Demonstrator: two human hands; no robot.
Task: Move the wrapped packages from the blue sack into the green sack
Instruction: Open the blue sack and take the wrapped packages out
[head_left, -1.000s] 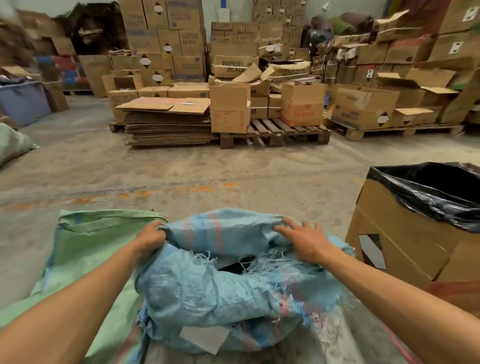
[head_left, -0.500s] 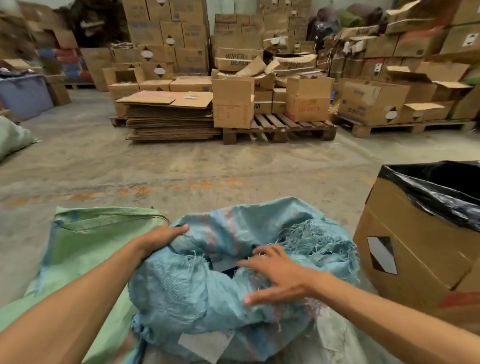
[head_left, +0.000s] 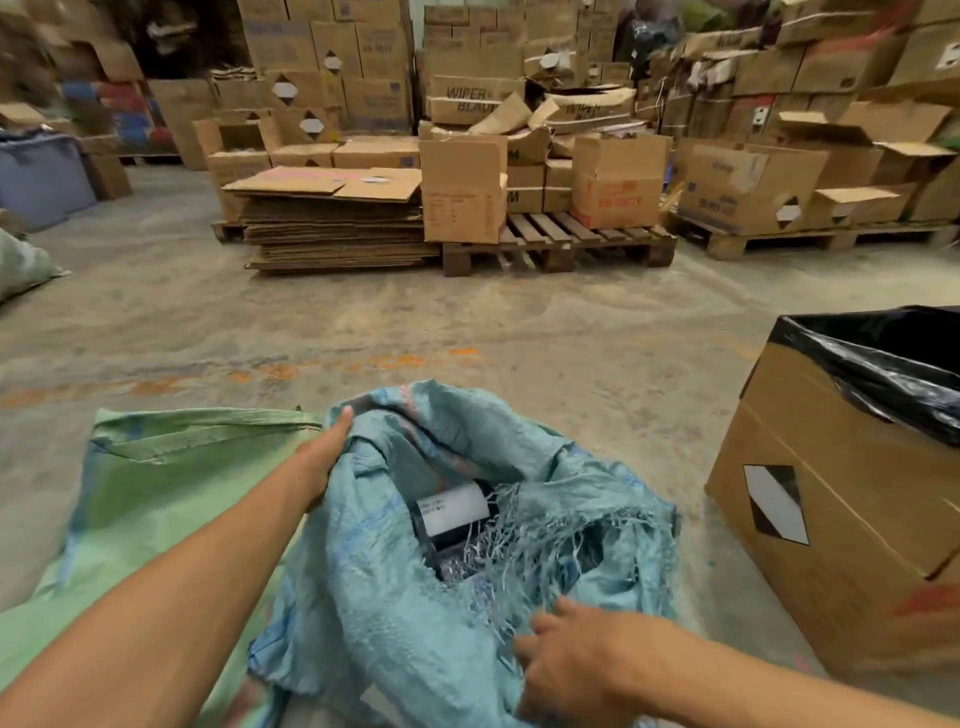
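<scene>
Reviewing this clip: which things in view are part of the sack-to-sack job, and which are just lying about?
Part of the job:
blue sack, mouth pulled open
green sack beside it
wrapped package inside the blue sack
left hand and right hand on the blue sack

Lying about:
bin-lined box
flattened cardboard stack
pallet

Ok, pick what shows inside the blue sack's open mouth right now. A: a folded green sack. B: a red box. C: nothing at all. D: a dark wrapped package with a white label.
D: a dark wrapped package bearing a white label lies in the open mouth of the blue sack, which the left hand and right hand are spreading.
</scene>
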